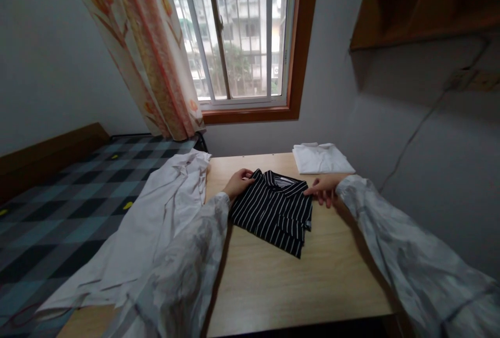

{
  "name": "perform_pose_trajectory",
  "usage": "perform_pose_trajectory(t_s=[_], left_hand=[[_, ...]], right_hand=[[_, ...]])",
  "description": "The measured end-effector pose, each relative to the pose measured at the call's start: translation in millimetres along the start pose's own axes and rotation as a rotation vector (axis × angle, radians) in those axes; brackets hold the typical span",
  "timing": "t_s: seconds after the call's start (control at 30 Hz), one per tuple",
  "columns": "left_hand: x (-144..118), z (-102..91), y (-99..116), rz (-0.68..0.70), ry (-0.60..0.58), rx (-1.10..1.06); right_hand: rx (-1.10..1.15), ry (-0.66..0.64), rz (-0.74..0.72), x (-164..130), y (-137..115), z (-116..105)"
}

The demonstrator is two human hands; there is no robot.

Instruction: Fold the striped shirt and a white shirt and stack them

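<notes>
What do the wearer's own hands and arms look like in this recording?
The left hand and right hand are ungloved, with no ring or watch visible. Both arms wear long, loose, pale grey-white sleeves with a blotchy grey pattern, wrinkled and reaching the wrists.

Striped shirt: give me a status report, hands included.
Left hand, right hand at either side of striped shirt. Shirt folded on table. Folded white cloth just beyond right hand.
</notes>
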State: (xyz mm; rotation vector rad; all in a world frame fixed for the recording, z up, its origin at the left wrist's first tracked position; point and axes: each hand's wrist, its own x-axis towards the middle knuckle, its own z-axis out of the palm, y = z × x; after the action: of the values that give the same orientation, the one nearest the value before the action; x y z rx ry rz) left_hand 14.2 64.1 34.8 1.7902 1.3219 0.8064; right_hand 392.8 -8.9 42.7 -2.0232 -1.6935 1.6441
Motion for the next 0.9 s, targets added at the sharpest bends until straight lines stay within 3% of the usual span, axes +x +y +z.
perform_pose_trajectory(t_s=[0.1,0.17,0.23,0.33,0.47,0.53,0.63,0.7,0.83,0.9], left_hand=[[1,-9.6,6,-0.076,-0.058,0.141],[-4,-23.1,8,-0.188,-0.138,0.291],[-14,-38.9,10,-0.328,-0.28,0.372],[-37,-58.0,13,-0.471,-0.474,0.375],[-72,-65.3,11,-0.51,-0.659,0.361],[-83,-64.4,5,-0.507,-0.693,0.289],[-88,-63.7,-5,-0.481,-0.595,0.129],[-84,-63.5,-11,-0.444,-0.458,0.011],[-72,-53.3,-17,-0.439,-0.125,-0.339],[-70,-39.9,-18,-0.485,-0.082,-0.512]], right_hand=[[-0.213,0.431,-0.18,6,-5,-12],[-0.322,0.608,-0.338,17,-13,-8],[-0.343,0.607,-0.421,30,-23,2],[-0.285,0.485,-0.394,49,-39,19],[-0.341,0.373,-0.307,60,-64,34],[-0.392,0.311,-0.293,60,-73,38],[-0.353,0.228,-0.287,56,-78,44],[-0.259,0.224,-0.291,53,-74,47],[-0.016,0.236,-0.372,45,-53,52],[0.083,0.272,-0.451,41,-40,53]])
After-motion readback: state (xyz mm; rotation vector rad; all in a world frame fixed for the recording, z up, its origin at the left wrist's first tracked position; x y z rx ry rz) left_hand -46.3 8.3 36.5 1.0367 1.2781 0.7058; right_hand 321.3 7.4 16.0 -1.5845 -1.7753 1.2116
